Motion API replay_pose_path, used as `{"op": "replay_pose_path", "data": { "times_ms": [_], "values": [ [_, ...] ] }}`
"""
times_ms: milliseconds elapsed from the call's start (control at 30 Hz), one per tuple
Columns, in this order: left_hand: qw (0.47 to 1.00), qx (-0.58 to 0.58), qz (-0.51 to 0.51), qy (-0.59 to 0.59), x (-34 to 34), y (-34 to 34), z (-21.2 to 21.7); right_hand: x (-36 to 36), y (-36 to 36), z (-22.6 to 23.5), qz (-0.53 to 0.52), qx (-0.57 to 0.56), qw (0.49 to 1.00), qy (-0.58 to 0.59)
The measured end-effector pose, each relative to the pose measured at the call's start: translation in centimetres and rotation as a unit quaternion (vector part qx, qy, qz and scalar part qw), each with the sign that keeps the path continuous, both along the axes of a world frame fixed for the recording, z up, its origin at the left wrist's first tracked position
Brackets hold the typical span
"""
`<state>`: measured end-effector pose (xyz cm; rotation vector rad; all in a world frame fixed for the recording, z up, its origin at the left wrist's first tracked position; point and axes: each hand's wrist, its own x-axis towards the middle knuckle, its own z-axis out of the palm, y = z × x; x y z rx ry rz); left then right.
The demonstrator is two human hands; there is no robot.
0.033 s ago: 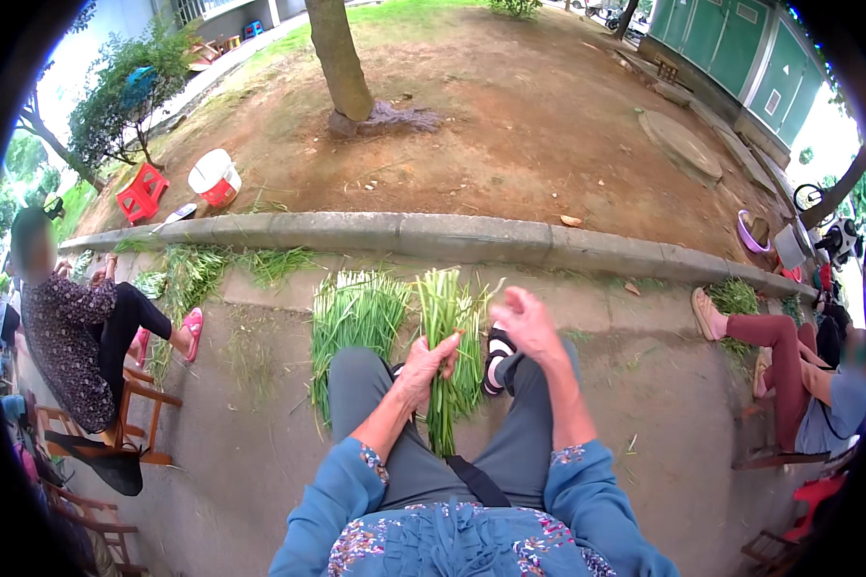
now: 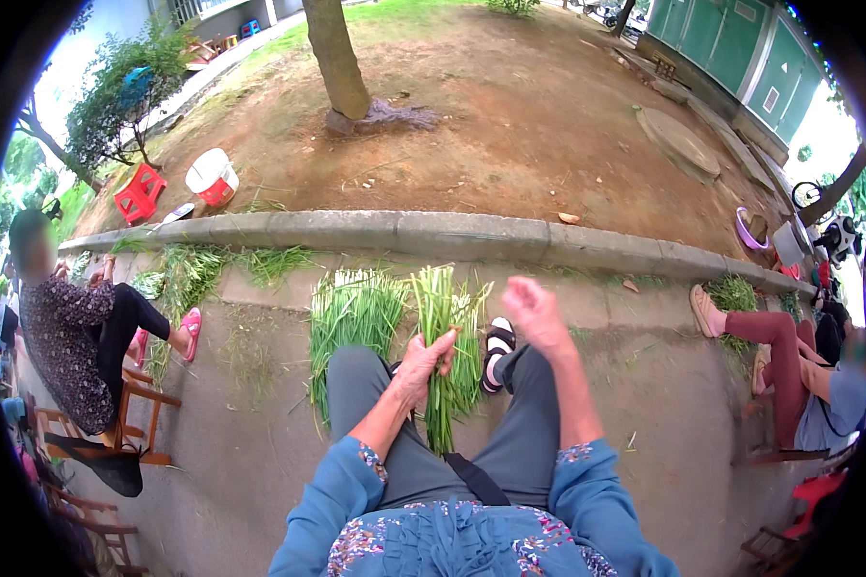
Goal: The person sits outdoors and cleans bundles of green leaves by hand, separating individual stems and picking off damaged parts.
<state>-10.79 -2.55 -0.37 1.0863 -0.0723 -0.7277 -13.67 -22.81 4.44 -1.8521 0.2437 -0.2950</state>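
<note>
My left hand is wrapped round the middle of an upright bunch of garlic chives, long green stalks with pale upper ends, held between my knees. To its right, apart from the bunch, my right hand is raised above my right knee. Its fingers are curled in and slightly blurred, and anything inside them is hidden. A wide pile of chives lies on the pavement beyond my left knee, white ends pointing away. More chives lie just behind the held bunch, partly covered by it.
A stone kerb runs across beyond the chives, with bare soil and a tree trunk behind. At left, a seated person has heaps of greens; another person sits at right. A white-and-red bucket stands near a red stool.
My right hand has moved slightly right, away from the bunch, and its fingers have curled in from a more spread pose. My left hand keeps its hold on the garlic chives.
</note>
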Motion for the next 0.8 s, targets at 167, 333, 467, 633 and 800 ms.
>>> {"op": "replay_pose_path", "data": {
  "times_ms": [167, 333, 467, 633, 800],
  "values": [
    [0.999, 0.006, 0.034, 0.018, 0.2, 0.7, 0.1, -2.7, 0.2, 17.1, 0.15, 0.168, 0.949, -0.222],
    [0.999, -0.011, 0.017, 0.026, -0.1, 0.3, 0.3, -5.5, 2.7, 29.3, 0.128, -0.262, 0.768, -0.57],
    [0.999, 0.019, 0.039, 0.015, 0.2, 0.7, 0.5, -1.0, -2.5, 31.4, -0.056, -0.545, 0.58, -0.603],
    [0.999, 0.025, 0.022, 0.02, 0.2, 0.5, 0.2, -6.2, -0.1, 31.0, -0.039, -0.442, 0.633, -0.634],
    [1.0, 0.013, 0.009, 0.012, 0.0, 0.1, 0.3, -7.6, 0.9, 31.2, -0.029, -0.421, 0.641, -0.641]
  ]
}}
